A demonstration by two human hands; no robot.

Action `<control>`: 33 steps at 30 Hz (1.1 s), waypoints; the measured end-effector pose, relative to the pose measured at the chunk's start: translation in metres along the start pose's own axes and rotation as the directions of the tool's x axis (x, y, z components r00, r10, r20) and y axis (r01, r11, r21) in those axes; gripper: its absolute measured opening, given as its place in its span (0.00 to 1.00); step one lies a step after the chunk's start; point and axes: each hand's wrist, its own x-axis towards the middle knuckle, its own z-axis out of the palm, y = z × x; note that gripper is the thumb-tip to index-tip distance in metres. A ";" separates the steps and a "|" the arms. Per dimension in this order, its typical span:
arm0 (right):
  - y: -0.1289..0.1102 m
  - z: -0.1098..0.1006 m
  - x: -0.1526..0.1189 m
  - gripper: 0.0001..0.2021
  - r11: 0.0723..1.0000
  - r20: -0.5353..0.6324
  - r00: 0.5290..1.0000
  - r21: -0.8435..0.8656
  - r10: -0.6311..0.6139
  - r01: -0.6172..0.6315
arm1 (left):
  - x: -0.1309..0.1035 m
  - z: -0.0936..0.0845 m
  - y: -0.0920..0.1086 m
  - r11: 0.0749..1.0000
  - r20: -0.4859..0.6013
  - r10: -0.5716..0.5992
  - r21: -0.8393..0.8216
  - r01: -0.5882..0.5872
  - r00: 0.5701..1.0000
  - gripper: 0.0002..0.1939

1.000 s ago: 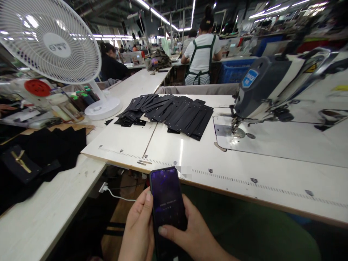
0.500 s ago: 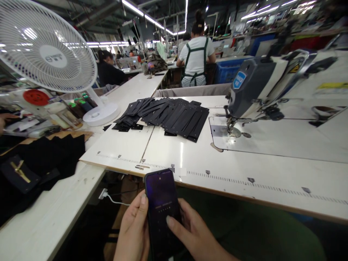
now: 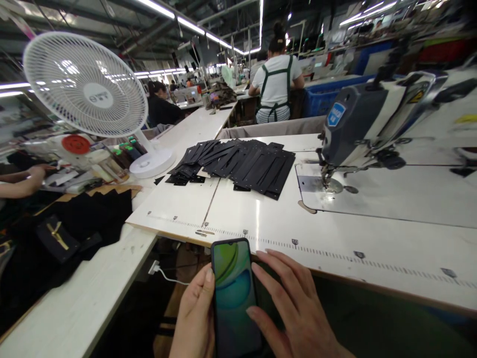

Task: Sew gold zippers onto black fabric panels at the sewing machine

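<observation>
A smartphone point(image 3: 234, 298) with a lit green and blue screen stands upright in front of the table's near edge. My left hand point(image 3: 197, 311) grips it along its left side, thumb on the edge. Spread fingers show on my right hand point(image 3: 294, 303), beside the phone's right side; its thumb tip is over or near the screen's right edge, and I cannot tell if it touches. Beyond the phone, a pile of flat black pieces point(image 3: 257, 166) with small holes lies fanned on the white sewing table point(image 3: 231, 209).
At the right stands a sewing machine point(image 3: 346, 124). A white fan point(image 3: 152, 161) is at the left, near dark fabric point(image 3: 93, 214) on a side table. A white cable point(image 3: 167, 278) hangs below the table. One co-worker point(image 3: 276, 74) sits ahead; another person's arm point(image 3: 22, 181) shows far left.
The phone's screen has gone from a dark display to a green and blue picture. My right hand has moved off the phone, its fingers spreading. The whole view has shifted slightly.
</observation>
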 end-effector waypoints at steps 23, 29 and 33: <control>-0.006 0.009 0.002 0.22 0.987 0.069 0.986 -0.019 -0.155 0.157 | -0.003 -0.005 -0.003 0.999 0.016 -0.031 -0.032 0.031 0.999 0.18; -0.003 0.007 0.011 0.27 0.995 0.127 0.988 -0.031 -0.093 0.098 | -0.003 -0.002 -0.006 1.000 0.022 -0.016 -0.001 0.016 1.000 0.17; 0.004 0.006 0.018 0.27 0.997 0.109 0.993 -0.057 -0.042 0.048 | -0.003 -0.002 -0.006 0.999 0.015 -0.023 0.030 0.023 1.000 0.18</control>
